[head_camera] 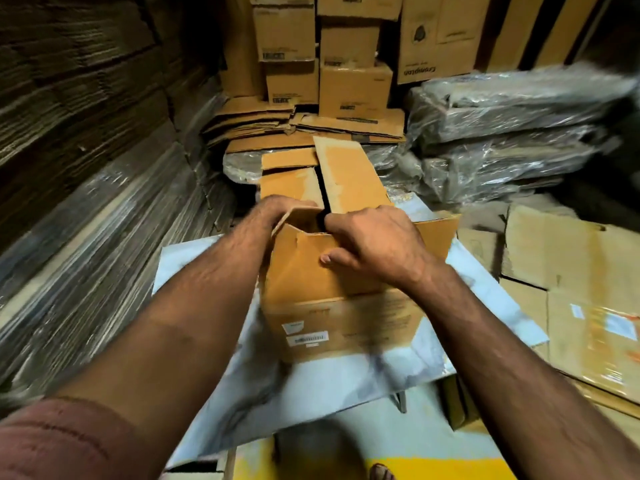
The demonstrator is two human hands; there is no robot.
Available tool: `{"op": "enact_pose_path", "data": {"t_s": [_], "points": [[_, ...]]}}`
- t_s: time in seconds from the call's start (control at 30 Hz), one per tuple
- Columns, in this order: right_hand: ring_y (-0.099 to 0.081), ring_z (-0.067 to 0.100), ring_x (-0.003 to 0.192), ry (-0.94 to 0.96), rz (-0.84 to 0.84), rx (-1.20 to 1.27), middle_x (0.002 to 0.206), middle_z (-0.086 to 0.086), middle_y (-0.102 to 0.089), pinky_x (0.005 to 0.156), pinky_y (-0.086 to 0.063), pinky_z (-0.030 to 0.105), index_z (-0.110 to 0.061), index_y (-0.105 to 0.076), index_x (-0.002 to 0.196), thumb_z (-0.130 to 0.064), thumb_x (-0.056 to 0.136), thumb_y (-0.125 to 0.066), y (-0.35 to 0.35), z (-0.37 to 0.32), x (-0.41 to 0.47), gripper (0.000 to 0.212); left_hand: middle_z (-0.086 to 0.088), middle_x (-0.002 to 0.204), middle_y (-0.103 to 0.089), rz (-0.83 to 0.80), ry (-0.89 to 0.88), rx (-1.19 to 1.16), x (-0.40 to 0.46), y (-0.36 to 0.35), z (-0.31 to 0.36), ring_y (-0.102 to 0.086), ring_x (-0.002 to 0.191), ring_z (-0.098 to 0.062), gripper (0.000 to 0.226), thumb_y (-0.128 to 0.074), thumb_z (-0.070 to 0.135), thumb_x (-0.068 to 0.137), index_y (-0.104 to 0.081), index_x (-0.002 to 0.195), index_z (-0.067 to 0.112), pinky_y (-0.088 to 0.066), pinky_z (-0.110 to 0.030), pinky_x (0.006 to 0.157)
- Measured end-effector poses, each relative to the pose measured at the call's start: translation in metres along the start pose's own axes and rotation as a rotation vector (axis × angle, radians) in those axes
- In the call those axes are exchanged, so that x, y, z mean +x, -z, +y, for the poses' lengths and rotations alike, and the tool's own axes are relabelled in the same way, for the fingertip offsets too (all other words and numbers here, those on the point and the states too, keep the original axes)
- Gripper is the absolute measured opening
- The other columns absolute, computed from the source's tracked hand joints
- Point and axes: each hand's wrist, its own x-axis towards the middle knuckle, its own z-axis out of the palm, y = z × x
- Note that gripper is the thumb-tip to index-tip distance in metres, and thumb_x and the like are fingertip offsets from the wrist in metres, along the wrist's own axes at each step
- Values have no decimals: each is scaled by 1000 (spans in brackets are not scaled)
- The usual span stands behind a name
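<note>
Cardboard box (346, 313) stands upright on pale sheet (311, 393) at centre, opening up, long axis running away from the camera, labelled side nearest. Long flap (349, 178) is raised at the far end. Right hand (374, 237) pinches near flap (301, 261), thumb on the outer face, fingers curled over the edge. Left hand (277, 211) is behind side flap (294, 214); fingers hidden, grip can't be told.

1. The cardboard box (346, 306) is brown and worn, with a white barcode label (306, 338) low on its near side.
2. It stands upright on a pale marbled sheet (311, 386), its top open.
3. Its far flap (349, 178) sticks up and away.
4. The left hand (277, 209) grips its left flap, and the right hand (374, 244) pinches its near flap.
</note>
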Motion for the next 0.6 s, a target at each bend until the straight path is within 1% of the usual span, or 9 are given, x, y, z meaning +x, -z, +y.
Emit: {"op": "enact_pose_path", "data": {"t_s": [0.07, 0.1, 0.17, 0.2, 0.3, 0.37, 0.4, 0.47, 0.6], "points": [[-66, 29, 94, -53, -11, -11, 101, 1, -71, 72, -44, 34, -33, -50, 116, -55, 93, -54, 5, -10, -13, 32, -17, 147, -42, -63, 26, 167, 7, 3, -19, -53, 118, -34, 57, -52, 53, 96, -53, 133, 11, -39, -44, 107], [-66, 30, 94, -67, -14, -27, 100, 2, -71, 71, -43, 34, -32, -50, 113, -53, 95, -52, 7, -15, -20, 28, -18, 160, -18, -21, -20, 293, 7, -1, -33, -37, 137, -37, 74, -49, 59, 94, -34, 151, 14, -31, -42, 114], [-65, 31, 94, -94, -54, -64, 98, 2, -69, 69, -40, 34, -31, -54, 109, -51, 98, -47, 10, -25, -34, 24, -17, 160, 23, 78, -134, 312, 2, -13, -59, -5, 149, -40, 87, -55, 58, 92, -10, 158, 23, -18, -40, 120], [-65, 30, 95, -115, -101, -55, 95, 1, -68, 69, -39, 34, -31, -57, 110, -52, 99, -44, 15, -30, -41, 27, -16, 159, 28, 122, -201, 278, -2, -19, -70, -2, 150, -39, 85, -56, 54, 93, -10, 158, 24, -16, -39, 120], [-62, 23, 106, -233, -385, 227, 98, -5, -65, 82, -46, 34, -36, -63, 121, -73, 91, -34, 30, -49, -59, 55, -16, 163, 12, 307, -296, 221, 1, -38, -93, -10, 149, -40, 71, -51, 53, 96, -26, 156, 26, -20, -41, 119], [-46, 22, 134, -359, -618, 443, 139, -3, -56, 108, -38, 44, -43, -52, 137, -86, 82, -19, 28, -57, -66, 77, -17, 162, -8, 468, -321, 221, 0, -51, -98, -21, 144, -41, 61, -47, 50, 98, -36, 151, 24, -29, -46, 115], [-29, 23, 147, -417, -693, 475, 157, -4, -36, 118, -24, 48, -47, -40, 145, -87, 81, -12, 19, -59, -70, 81, -18, 159, -17, 532, -322, 259, -4, -56, -97, -25, 141, -41, 54, -44, 46, 99, -41, 148, 21, -33, -49, 110], [6, 20, 153, -445, -758, 379, 165, -5, 4, 122, 0, 51, -45, -13, 154, -79, 90, -11, -14, -64, -78, 73, -19, 151, -29, 642, -323, 371, -11, -65, -95, -29, 137, -38, 42, -40, 37, 102, -50, 137, 17, -39, -51, 101], [42, 29, 139, -364, -755, 37, 147, 7, 48, 115, 12, 62, -30, 26, 152, -70, 94, -33, -84, -72, -91, 91, -17, 133, -46, 742, -379, 457, -19, -73, -100, -40, 127, -34, 28, -40, 23, 101, -59, 118, 12, -46, -51, 90]]}}
